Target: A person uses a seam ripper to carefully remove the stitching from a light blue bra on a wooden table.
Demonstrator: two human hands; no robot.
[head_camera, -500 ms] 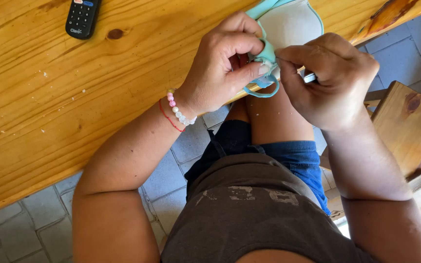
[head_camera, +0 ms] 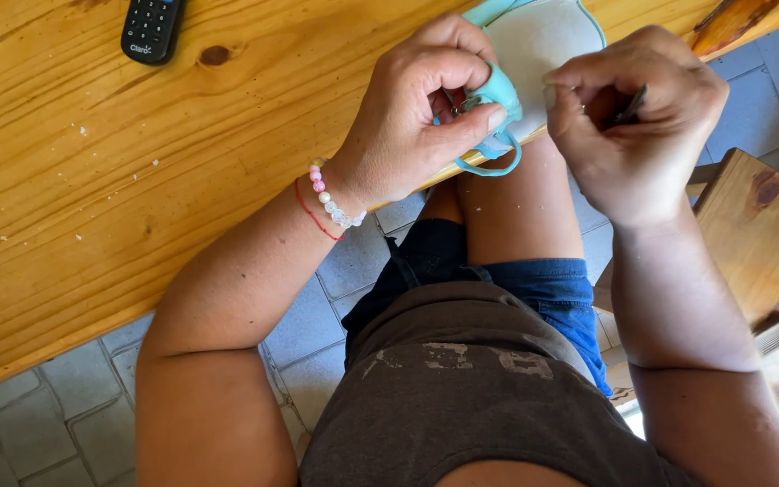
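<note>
Left grip: the left hand (head_camera: 416, 117) is closed, thumb and forefinger pinching the folded teal edge of a cloth piece (head_camera: 534, 45), apparently to keep the seam steady and raised.
Right grip: the right hand (head_camera: 642, 117) is curled tight, fingertips pressed together on a thin dark tool (head_camera: 631, 105); too small to tell its kind.
Head view, cloth piece: white with teal trim, lying on the far edge of the wooden table (head_camera: 92, 207), its near corner pulled over the edge toward the lap. A teal loop (head_camera: 489, 167) hangs below the left thumb.
Head view, hands: near each other but apart, both at the same corner, likely so the tool meets the held edge.
Head view, surroundings: black remote control (head_camera: 151, 27) well apart on the table; beaded bracelet (head_camera: 331, 200) on the left wrist; wooden stool (head_camera: 759, 234) beside the right forearm.
</note>
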